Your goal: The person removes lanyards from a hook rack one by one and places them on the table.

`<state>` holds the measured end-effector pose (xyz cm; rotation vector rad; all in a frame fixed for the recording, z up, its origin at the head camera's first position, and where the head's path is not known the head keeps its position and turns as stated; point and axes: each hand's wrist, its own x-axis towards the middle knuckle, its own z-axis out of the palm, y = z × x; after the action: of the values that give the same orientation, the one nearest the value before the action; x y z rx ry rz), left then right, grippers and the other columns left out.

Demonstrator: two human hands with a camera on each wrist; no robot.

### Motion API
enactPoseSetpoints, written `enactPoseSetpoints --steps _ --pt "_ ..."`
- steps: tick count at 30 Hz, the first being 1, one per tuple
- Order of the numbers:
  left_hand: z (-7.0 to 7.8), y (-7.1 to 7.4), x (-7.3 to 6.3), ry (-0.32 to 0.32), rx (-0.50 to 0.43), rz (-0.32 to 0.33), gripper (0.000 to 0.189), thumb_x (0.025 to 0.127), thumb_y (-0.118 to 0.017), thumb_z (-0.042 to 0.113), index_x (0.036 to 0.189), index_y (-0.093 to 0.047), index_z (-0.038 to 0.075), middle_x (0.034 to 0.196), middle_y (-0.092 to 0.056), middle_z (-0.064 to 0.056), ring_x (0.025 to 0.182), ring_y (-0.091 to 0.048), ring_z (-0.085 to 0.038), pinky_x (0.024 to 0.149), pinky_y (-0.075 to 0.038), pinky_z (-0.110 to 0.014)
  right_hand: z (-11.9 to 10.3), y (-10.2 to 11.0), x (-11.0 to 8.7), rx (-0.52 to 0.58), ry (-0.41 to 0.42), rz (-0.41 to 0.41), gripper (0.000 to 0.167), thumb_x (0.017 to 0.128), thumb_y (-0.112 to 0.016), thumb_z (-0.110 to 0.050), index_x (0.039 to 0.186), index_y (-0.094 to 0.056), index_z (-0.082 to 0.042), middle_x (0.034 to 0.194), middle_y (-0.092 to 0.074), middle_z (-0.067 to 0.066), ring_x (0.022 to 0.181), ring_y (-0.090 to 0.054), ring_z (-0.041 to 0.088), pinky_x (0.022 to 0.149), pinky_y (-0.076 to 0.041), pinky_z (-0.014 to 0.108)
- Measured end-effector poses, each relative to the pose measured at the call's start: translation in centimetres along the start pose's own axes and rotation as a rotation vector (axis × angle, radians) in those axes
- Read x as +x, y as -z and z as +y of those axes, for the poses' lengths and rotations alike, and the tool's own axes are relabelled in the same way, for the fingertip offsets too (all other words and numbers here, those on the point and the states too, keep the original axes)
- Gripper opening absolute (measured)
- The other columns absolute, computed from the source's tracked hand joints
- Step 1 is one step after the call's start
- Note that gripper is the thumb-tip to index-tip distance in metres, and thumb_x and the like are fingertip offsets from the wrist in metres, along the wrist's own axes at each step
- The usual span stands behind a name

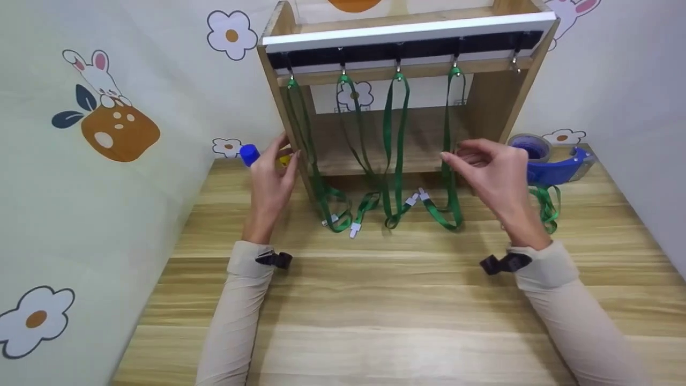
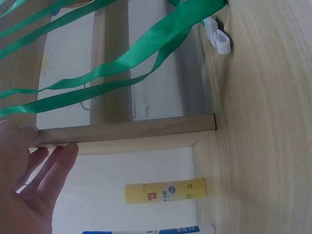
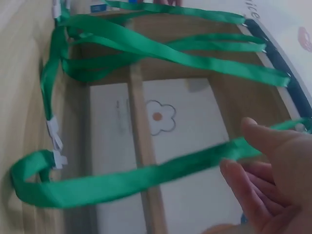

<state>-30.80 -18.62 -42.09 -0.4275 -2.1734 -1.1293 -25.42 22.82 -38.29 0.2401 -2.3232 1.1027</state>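
A wooden shelf (image 1: 493, 102) carries a black strip with metal hooks along its upper front. Green lanyards (image 1: 401, 134) hang from several hooks, their white clips (image 1: 355, 230) lying on the table in front. My left hand (image 1: 270, 177) is at the shelf's left side panel (image 2: 146, 129), fingers extended along its outer face. Close by the rightmost hanging lanyard (image 3: 122, 185) is my right hand (image 1: 498, 163). Thumb and fingers stand apart on either side of that strap in the right wrist view.
A yellow glue stick (image 2: 165, 190) and a blue-and-white tube (image 2: 180, 230) are left of the shelf. To its right are a blue tape dispenser (image 1: 557, 169), a roll of tape (image 1: 530, 147) and a green lanyard bundle (image 1: 546, 209). The rightmost hook (image 1: 515, 64) holds no lanyard.
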Motion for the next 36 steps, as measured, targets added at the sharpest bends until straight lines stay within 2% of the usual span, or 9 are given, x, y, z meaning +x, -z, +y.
enactPoseSetpoints --steps 3,8,12,14,17,21,24,29,36 --pt "0.0 -0.1 0.1 -0.011 0.002 0.007 0.045 0.106 -0.071 0.019 0.149 -0.064 0.009 0.142 -0.074 -0.011 0.116 -0.078 -0.024 0.087 -0.069 -0.034 -0.3 -1.1 -0.2 -0.066 0.024 0.026 0.048 0.092 -0.088 -0.044 0.114 -0.083 -0.002 0.104 -0.084 0.015 0.086 -0.083 0.028 0.075 -0.06 0.009" --pt "0.1 -0.3 0.1 -0.016 -0.004 -0.004 0.045 0.107 -0.07 0.022 0.15 -0.063 0.01 0.143 -0.073 -0.01 0.117 -0.078 -0.023 0.09 -0.068 -0.032 -0.4 -2.2 -0.3 -0.166 0.069 0.056 0.039 0.096 -0.085 -0.033 0.112 -0.082 0.002 0.102 -0.083 0.019 0.085 -0.083 0.033 0.077 -0.069 0.043" --pt "0.2 -0.2 0.1 -0.006 -0.009 -0.01 0.045 0.107 -0.07 0.021 0.15 -0.063 0.012 0.144 -0.073 -0.009 0.118 -0.078 -0.022 0.093 -0.068 -0.033 -0.3 -2.3 -0.3 -0.179 0.092 0.07 0.027 0.101 -0.079 -0.021 0.111 -0.081 0.004 0.103 -0.083 0.021 0.088 -0.082 0.035 0.08 -0.07 0.05" --pt "0.2 -0.1 0.1 0.006 -0.001 -0.012 0.045 0.107 -0.07 0.022 0.15 -0.063 0.013 0.144 -0.073 -0.008 0.118 -0.078 -0.02 0.092 -0.067 -0.032 -0.3 -2.1 -0.2 -0.171 0.101 0.09 0.022 0.102 -0.077 -0.017 0.111 -0.082 0.003 0.103 -0.083 0.02 0.088 -0.082 0.034 0.081 -0.07 0.048" --pt "0.2 0.0 0.1 0.018 -0.001 -0.016 0.045 0.107 -0.071 0.022 0.151 -0.062 0.014 0.144 -0.073 -0.007 0.118 -0.077 -0.018 0.092 -0.067 -0.031 -0.2 -1.4 0.0 -0.13 0.124 0.167 0.018 0.101 -0.077 -0.013 0.11 -0.083 0.002 0.103 -0.084 0.018 0.088 -0.082 0.033 0.083 -0.067 0.026" --pt "0.1 0.2 0.1 0.013 -0.007 -0.018 0.046 0.107 -0.07 0.022 0.152 -0.062 0.013 0.145 -0.072 -0.007 0.12 -0.077 -0.019 0.095 -0.067 -0.031 0.0 -0.3 0.5 -0.062 0.209 0.284 0.018 0.1 -0.078 -0.013 0.108 -0.084 0.002 0.1 -0.084 0.017 0.083 -0.082 0.031 0.082 -0.051 -0.001" --pt "0.0 0.2 0.0 0.003 -0.004 -0.008 0.046 0.107 -0.071 0.021 0.151 -0.062 0.011 0.144 -0.073 -0.008 0.119 -0.077 -0.021 0.092 -0.068 -0.032 0.1 0.4 0.8 -0.002 0.259 0.299 0.016 0.1 -0.078 -0.014 0.107 -0.085 -0.001 0.097 -0.085 0.014 0.08 -0.081 0.018 0.079 -0.052 0.0" --pt "-0.2 0.1 0.0 -0.008 0.008 -0.002 0.045 0.107 -0.071 0.021 0.149 -0.063 0.008 0.143 -0.073 -0.011 0.117 -0.078 -0.023 0.088 -0.069 -0.036 0.0 1.4 0.4 0.117 0.249 0.219 0.014 0.098 -0.08 -0.011 0.11 -0.086 -0.008 0.098 -0.085 0.008 0.082 -0.073 -0.008 0.076 -0.058 0.007" --pt "-0.2 0.2 0.0 0.016 -0.008 -0.012 0.045 0.106 -0.072 0.02 0.15 -0.063 0.011 0.144 -0.072 -0.009 0.118 -0.077 -0.019 0.086 -0.069 -0.037 -0.5 3.4 -1.4 0.198 0.191 0.099 0.02 0.094 -0.082 0.0 0.11 -0.087 -0.011 0.096 -0.083 -0.005 0.078 -0.075 -0.001 0.074 -0.061 0.011"
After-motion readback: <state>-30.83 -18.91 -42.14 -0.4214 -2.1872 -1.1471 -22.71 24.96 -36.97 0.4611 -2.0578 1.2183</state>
